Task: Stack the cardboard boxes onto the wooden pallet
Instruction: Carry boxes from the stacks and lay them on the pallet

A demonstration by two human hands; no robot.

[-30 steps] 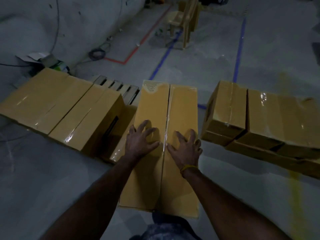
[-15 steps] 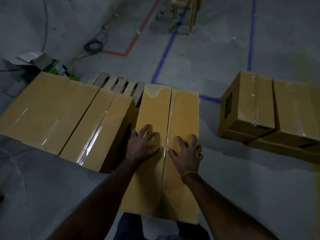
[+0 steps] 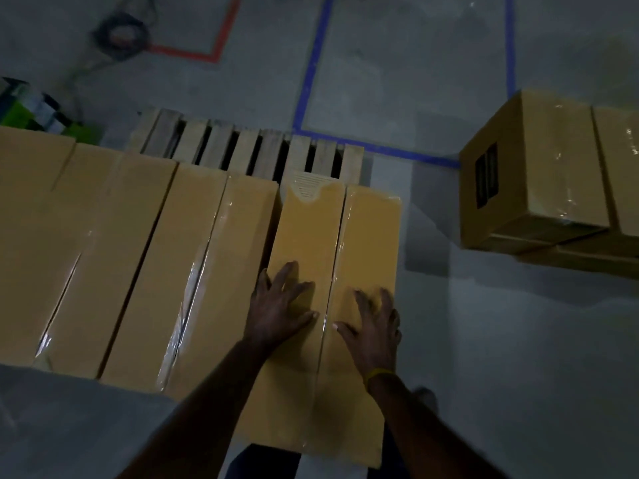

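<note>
- Long tan cardboard box with a centre seam [image 3: 325, 288]: lies flat, its far end on the slatted wooden pallet [image 3: 249, 150], its near end overhanging toward the person. Its left side touches the neighbouring box.
- Left hand [image 3: 276, 309]: palm down on the left flap of that box, fingers spread and straight — pressing, not gripping.
- Right hand [image 3: 375, 326]: palm down on the right flap, fingers spread likewise, slightly blurred; a yellow band [image 3: 378, 373] sits on the wrist.
- Row of tan, tape-sealed cardboard boxes [image 3: 121, 257]: side by side on the pallet to the left, at the same height as the pressed box. Glossy tape shows along their seams.
- Pallet: bare slats visible only beyond the far ends of the boxes.
- Second group of tan cardboard boxes [image 3: 539, 181]: well apart to the right — stacked, with a dark label on the nearest one's side face.
- Grey concrete floor [image 3: 501, 357]: carries blue tape lines [image 3: 311, 70] and a red tape corner [image 3: 214, 46]; a coiled dark cable [image 3: 121, 32] lies at far left.
</note>
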